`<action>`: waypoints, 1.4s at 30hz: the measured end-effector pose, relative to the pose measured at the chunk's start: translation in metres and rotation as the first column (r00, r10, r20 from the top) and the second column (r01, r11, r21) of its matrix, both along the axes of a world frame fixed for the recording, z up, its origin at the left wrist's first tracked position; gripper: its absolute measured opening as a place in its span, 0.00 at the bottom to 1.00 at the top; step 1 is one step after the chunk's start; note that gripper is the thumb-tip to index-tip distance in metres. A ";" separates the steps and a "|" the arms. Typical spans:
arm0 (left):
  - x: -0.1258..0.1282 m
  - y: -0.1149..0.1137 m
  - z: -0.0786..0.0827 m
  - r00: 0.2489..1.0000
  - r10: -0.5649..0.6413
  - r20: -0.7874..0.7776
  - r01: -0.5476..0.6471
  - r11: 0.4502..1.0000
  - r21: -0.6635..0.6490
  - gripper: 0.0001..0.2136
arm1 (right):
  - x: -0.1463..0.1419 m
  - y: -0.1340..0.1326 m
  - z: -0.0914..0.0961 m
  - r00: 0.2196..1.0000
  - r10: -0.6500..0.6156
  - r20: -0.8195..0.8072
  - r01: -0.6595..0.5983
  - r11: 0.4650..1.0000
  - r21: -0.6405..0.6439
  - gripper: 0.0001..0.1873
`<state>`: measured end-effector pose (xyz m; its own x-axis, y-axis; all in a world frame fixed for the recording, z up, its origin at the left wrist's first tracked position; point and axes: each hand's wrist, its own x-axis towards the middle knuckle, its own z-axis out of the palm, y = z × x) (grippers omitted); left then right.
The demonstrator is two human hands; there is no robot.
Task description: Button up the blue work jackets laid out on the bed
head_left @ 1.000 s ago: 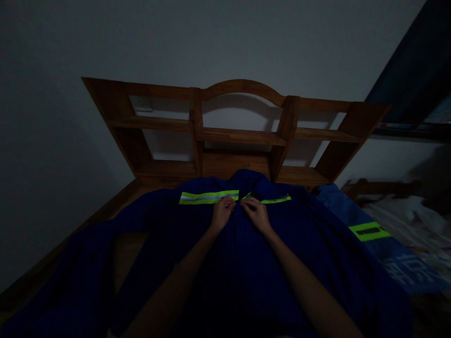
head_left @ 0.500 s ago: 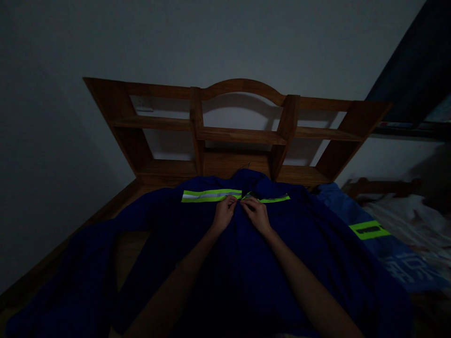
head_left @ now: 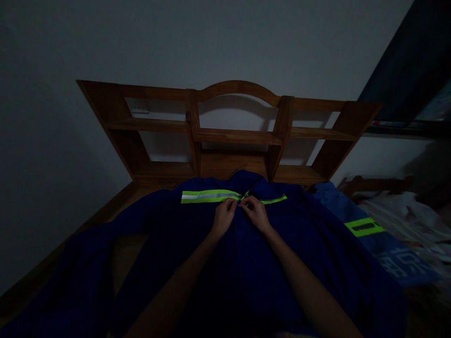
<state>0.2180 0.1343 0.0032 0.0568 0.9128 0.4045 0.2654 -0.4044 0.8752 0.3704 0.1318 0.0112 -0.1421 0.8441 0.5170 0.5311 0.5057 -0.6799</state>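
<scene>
A dark blue work jacket [head_left: 197, 244] with yellow-green reflective stripes [head_left: 207, 196] lies spread front-up on a wooden bed. My left hand [head_left: 224, 217] and my right hand [head_left: 256, 214] meet at the jacket's front opening just below the chest stripe. Both hands have their fingers curled and pinched on the two front edges of the fabric. The room is dim, so whatever small part sits between the fingertips is hidden.
A wooden headboard [head_left: 232, 136] with open shelves stands against the white wall behind the jacket. A second, lighter blue garment [head_left: 373, 234] with a reflective patch lies to the right. Pale bedding [head_left: 405, 211] and a dark curtain [head_left: 408, 61] are at the far right.
My hands stay pinched at the jacket front with only small finger movements. The view has shifted slightly to the right.
</scene>
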 end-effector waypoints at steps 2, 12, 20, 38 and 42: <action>0.003 0.000 -0.004 0.996 0.038 0.077 -0.032 0.997 -0.074 0.11 | -0.001 0.000 -0.003 0.999 0.010 0.039 -0.011 1.000 0.016 0.06; 0.001 0.004 -0.014 0.981 0.117 0.157 -0.086 0.978 -0.189 0.07 | -0.005 -0.002 -0.005 0.997 -0.002 0.076 0.002 1.000 0.009 0.04; 0.002 0.012 -0.020 0.947 0.165 0.274 -0.060 0.933 -0.356 0.10 | -0.006 -0.002 -0.006 1.000 -0.018 0.016 0.019 1.000 -0.016 0.08; 0.003 0.024 -0.025 0.989 0.147 -0.004 -0.147 0.986 -0.079 0.10 | -0.005 0.006 -0.006 0.924 -0.065 -0.377 -0.045 0.960 -0.276 0.21; -0.026 0.011 -0.010 0.953 0.258 -0.161 -0.258 0.966 0.024 0.12 | 0.044 -0.013 0.028 0.955 -0.292 0.047 0.295 0.953 -0.074 0.17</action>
<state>0.1923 0.1457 -0.0071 -0.1158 0.9039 0.4117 0.4982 -0.3057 0.8114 0.4146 0.1190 0.0396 0.1009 0.8894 0.4458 0.6725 0.2692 -0.6894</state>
